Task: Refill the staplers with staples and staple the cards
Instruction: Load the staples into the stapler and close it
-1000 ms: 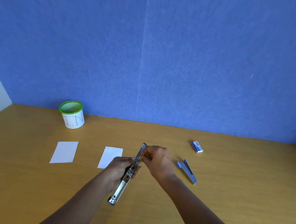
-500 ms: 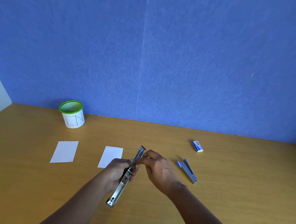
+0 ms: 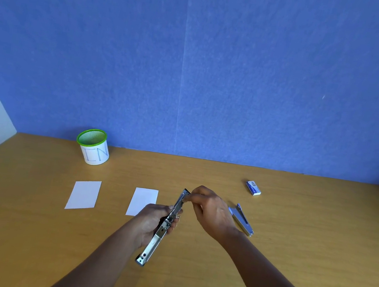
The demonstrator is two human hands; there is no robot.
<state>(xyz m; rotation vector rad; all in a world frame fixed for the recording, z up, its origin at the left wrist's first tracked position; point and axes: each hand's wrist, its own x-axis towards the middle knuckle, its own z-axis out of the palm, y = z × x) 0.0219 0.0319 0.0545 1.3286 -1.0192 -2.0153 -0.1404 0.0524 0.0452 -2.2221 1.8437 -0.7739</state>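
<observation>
At the left of the frame, we see a green-rimmed mesh cup [image 3: 93, 146] standing at the back of the worktop [image 3: 317, 238]. Below it, the left card [image 3: 83, 194] and the right card [image 3: 143, 198] lie flat, apart from each other. At centre, the left hand [image 3: 153, 222] grips the open stapler [image 3: 151, 246] around its middle; the stapler is unfolded into one long strip. The right hand [image 3: 214, 212] pinches its far tip; we cannot tell what lies between the fingertips. Right of the hands, the second stapler [image 3: 242, 221] lies on the worktop, with the staple box [image 3: 253, 188] above it in the frame.
</observation>
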